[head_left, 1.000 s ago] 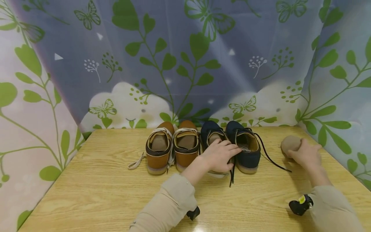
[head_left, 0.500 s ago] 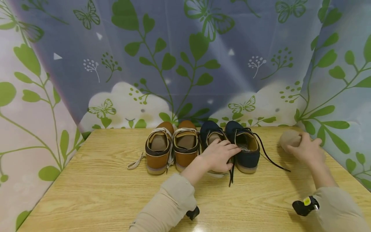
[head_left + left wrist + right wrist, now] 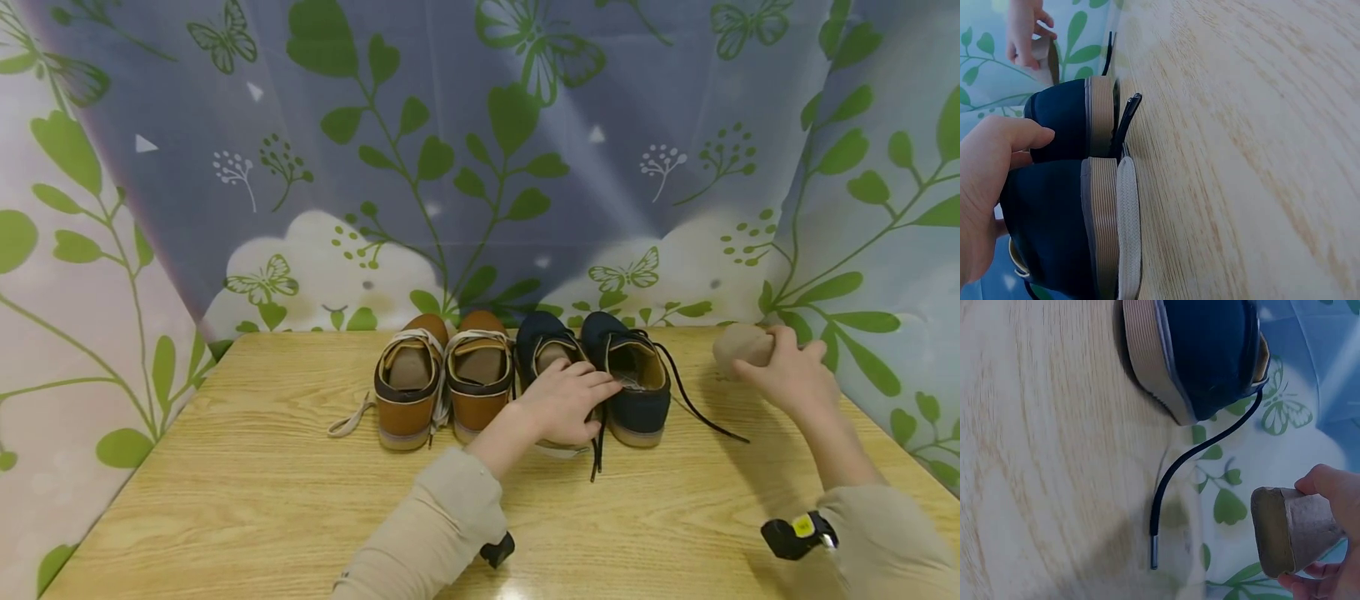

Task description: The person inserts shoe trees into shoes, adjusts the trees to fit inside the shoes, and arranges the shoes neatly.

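Two navy lace-up shoes stand side by side, heels toward me. My left hand (image 3: 562,404) reaches over the left navy shoe (image 3: 1047,219) and holds the right navy shoe (image 3: 639,417) at its heel collar. In the left wrist view the thumb lies against that shoe's heel. Off to the right, my right hand (image 3: 798,375) grips a tan, rounded shoe insert (image 3: 1310,525), thumb and fingers on opposite sides. The insert is raised above the table, its flat brown end showing in the right wrist view. The right navy shoe's collar is partly hidden by my fingers.
Left of the navy pair stand two brown shoes (image 3: 408,417) with pale laces. A dark lace (image 3: 705,417) trails right from the right navy shoe across the wooden table (image 3: 262,500). Patterned cloth (image 3: 450,167) hangs behind and at both sides.
My right hand has moved slightly away from me, lifting and tilting the shoe insert, which has shifted a little left. My left hand and the shoes have stayed put.
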Demonstrator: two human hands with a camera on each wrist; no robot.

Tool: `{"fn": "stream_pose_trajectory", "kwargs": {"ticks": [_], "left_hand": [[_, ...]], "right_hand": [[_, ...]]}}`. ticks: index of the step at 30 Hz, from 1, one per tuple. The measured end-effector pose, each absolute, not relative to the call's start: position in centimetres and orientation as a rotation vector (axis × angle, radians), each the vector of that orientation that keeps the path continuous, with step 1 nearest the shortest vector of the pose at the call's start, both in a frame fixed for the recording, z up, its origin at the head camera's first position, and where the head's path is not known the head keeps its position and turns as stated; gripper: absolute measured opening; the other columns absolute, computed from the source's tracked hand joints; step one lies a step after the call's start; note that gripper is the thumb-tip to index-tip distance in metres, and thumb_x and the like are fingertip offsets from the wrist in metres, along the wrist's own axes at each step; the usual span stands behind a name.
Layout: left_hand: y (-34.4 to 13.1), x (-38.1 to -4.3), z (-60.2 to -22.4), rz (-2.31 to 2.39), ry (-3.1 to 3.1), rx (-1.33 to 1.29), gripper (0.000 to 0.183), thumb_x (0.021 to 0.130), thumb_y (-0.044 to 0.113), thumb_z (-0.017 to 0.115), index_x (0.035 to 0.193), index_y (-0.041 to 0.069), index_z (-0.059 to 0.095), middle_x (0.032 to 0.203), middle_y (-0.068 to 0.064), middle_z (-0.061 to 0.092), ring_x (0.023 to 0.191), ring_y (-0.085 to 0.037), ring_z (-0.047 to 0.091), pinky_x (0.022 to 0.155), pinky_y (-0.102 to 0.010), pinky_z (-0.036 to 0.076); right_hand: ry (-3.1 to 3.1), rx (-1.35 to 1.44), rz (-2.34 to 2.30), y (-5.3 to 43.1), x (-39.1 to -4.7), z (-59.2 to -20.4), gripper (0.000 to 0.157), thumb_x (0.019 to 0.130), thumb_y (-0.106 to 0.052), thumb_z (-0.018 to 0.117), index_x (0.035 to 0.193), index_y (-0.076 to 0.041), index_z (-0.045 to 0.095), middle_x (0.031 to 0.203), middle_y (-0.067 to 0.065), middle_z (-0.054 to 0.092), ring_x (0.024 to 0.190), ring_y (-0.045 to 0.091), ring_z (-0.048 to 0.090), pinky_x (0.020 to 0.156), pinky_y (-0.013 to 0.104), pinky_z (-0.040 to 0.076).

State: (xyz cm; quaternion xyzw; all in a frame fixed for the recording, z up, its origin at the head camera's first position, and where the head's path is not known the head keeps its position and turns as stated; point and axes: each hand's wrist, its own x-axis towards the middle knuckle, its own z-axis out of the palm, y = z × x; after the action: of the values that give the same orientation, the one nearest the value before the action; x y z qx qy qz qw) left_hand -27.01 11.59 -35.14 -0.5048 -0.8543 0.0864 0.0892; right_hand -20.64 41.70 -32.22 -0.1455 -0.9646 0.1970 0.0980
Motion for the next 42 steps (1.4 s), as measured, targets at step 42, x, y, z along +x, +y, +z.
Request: {"fn": "stream_pose_trajectory", "kwargs": {"ticks": [42], "left_hand": [[11.6,-27.0,-35.2,0.256,-2.535,-1.497,0.06,0.092,0.043,0.05,0.146,0.027,0.031,0.147,0.008,0.033,0.133,-0.014,0.028,0.104,-0.038,0.026]], "right_hand": [[-2.883,-0.198,0.53,36.1,-18.7,-28.0,0.085,0.086,-0.056,0.052,0.141,0.001,0.022,0.125,0.044,0.021,0.082,0.059,0.045,0.049,0.044,0.039]]}}
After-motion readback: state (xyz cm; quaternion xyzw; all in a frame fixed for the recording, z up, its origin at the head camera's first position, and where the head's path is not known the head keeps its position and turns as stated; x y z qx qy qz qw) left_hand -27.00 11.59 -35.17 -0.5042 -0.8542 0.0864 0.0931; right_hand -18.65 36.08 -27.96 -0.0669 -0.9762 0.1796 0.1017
